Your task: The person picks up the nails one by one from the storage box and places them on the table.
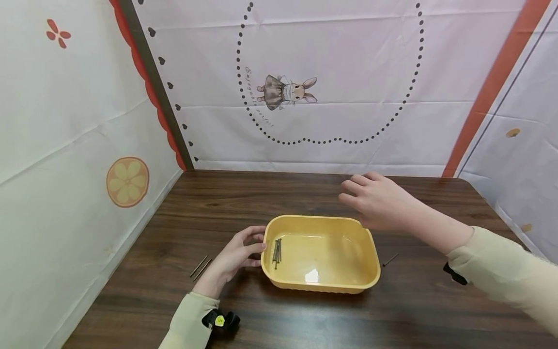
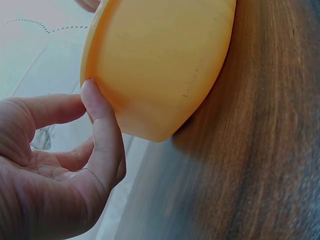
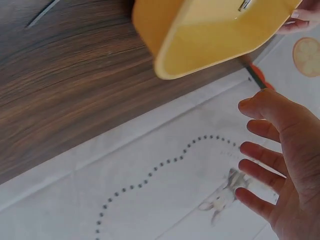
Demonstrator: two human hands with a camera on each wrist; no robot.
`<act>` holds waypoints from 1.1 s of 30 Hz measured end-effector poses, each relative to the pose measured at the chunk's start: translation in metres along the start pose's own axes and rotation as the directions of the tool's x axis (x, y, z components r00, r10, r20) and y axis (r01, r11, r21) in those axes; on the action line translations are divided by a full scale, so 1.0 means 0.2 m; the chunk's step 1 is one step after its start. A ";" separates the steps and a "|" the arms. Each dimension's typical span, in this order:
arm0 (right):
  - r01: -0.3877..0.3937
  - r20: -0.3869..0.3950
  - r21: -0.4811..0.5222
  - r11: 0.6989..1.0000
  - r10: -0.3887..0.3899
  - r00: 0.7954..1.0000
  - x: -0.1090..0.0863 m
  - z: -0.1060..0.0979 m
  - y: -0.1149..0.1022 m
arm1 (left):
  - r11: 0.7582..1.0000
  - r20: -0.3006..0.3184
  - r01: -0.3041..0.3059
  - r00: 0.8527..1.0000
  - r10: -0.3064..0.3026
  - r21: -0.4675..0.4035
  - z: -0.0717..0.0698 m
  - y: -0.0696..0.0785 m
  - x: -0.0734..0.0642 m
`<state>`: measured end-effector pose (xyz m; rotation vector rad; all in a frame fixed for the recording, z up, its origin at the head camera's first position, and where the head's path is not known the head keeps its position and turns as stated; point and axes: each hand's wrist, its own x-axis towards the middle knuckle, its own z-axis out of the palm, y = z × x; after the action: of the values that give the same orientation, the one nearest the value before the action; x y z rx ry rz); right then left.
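A yellow plastic tub (image 1: pixel 320 286) sits on the table, with several thin metal nails (image 1: pixel 277 252) lying together at its left end. My left hand (image 1: pixel 237 254) holds the tub's left end, thumb and finger at the rim; the left wrist view shows these fingertips against the tub wall (image 2: pixel 165 65). Raised over the far right corner of the tub, my right hand (image 1: pixel 375 201) has nothing in it. In the right wrist view its fingers (image 3: pixel 262 172) are spread and loosely bent, apart from the tub (image 3: pixel 200 55).
Two nails (image 1: pixel 201 268) lie side by side on the dark wooden table (image 1: pixel 235 189) left of my left hand. A single nail (image 1: pixel 391 260) is right of the tub. Printed cloth (image 1: pixel 340 58) hangs behind the table and along both sides.
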<state>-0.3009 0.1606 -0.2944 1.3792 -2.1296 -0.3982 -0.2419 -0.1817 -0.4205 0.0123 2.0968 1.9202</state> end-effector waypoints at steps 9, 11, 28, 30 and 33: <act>0.104 -0.045 -0.013 0.994 -0.105 0.993 0.17 0.08 -0.10 | 1.000 -0.003 -0.002 1.000 0.002 0.005 0.01 0.01 -0.01; 0.130 -0.049 -0.024 0.991 -0.131 0.990 0.21 0.09 -0.12 | 1.000 -0.008 0.000 1.000 0.001 0.004 0.01 0.00 -0.01; 0.314 -0.026 -0.034 0.949 -0.315 0.949 0.41 0.20 -0.32 | 1.000 0.001 0.001 1.000 -0.001 0.003 0.00 0.01 -0.01; 0.323 -0.036 -0.030 0.946 -0.324 0.945 0.41 0.21 -0.33 | 1.000 0.007 0.000 1.000 0.000 0.002 0.00 0.01 -0.01; 0.324 -0.044 -0.022 0.946 -0.325 0.945 0.42 0.23 -0.35 | 1.000 0.011 0.000 1.000 0.000 0.000 0.00 0.00 -0.01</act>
<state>-0.3032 0.0529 -0.3427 1.7193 -1.8581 -0.5024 -0.2399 -0.1822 -0.4194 0.0235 2.0893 1.9162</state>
